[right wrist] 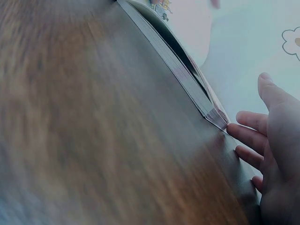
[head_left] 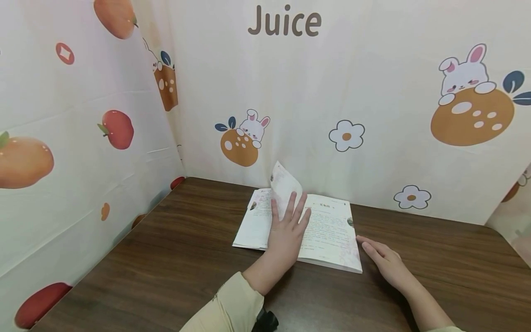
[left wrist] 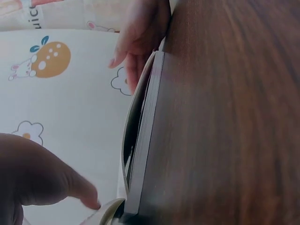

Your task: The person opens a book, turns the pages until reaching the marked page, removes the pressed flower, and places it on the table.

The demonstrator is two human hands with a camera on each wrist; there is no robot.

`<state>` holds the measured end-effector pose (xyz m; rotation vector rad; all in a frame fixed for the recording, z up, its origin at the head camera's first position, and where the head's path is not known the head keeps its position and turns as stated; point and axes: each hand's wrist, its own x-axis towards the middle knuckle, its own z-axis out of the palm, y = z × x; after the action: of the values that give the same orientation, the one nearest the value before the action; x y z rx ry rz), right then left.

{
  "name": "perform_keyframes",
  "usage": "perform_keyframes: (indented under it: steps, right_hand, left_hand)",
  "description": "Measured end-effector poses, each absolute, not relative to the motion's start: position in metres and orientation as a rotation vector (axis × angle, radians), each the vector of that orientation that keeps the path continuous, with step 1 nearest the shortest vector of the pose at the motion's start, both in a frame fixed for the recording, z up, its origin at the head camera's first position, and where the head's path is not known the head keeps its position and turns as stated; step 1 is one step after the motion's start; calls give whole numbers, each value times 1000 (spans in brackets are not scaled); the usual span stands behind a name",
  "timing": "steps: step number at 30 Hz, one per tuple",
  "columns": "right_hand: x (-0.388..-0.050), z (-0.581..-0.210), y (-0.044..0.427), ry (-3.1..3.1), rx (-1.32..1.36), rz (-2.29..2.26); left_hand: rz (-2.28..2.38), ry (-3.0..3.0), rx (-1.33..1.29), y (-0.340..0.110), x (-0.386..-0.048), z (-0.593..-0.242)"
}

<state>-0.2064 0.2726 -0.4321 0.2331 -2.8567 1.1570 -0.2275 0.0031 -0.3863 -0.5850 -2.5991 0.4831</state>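
Note:
An open book (head_left: pixel 327 230) with printed text lies on the wooden table. One of its leaves (head_left: pixel 284 184) stands raised near the spine, curving toward the left side. Against that leaf and the middle of the book, my left hand (head_left: pixel 286 235) is spread with straight fingers. My right hand (head_left: pixel 386 263) is beside the book's right edge, its fingers extended. In the right wrist view, fingertips of the right hand (right wrist: pixel 286 145) are at the corner of the page block (right wrist: pixel 183 70). The left wrist view shows the left thumb (left wrist: pixel 82 190) near the book's edge (left wrist: pixel 145 136).
The brown wooden table (head_left: pixel 166 267) extends on both sides of the book. Behind it hangs a pale curtain (head_left: pixel 307 92) printed with fruit, rabbits, flowers and the word Juice; another patterned sheet (head_left: pixel 83 184) hangs along the left side. A black strap is at the left wrist.

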Motion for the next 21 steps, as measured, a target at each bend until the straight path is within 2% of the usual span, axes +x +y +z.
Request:
perform_keyframes:
  steps: [21]
  right_hand:
    - [-207, -433, 273, -2858, 226, 1164]
  left_hand:
    - [507, -2876, -534, -2, -239, -399]
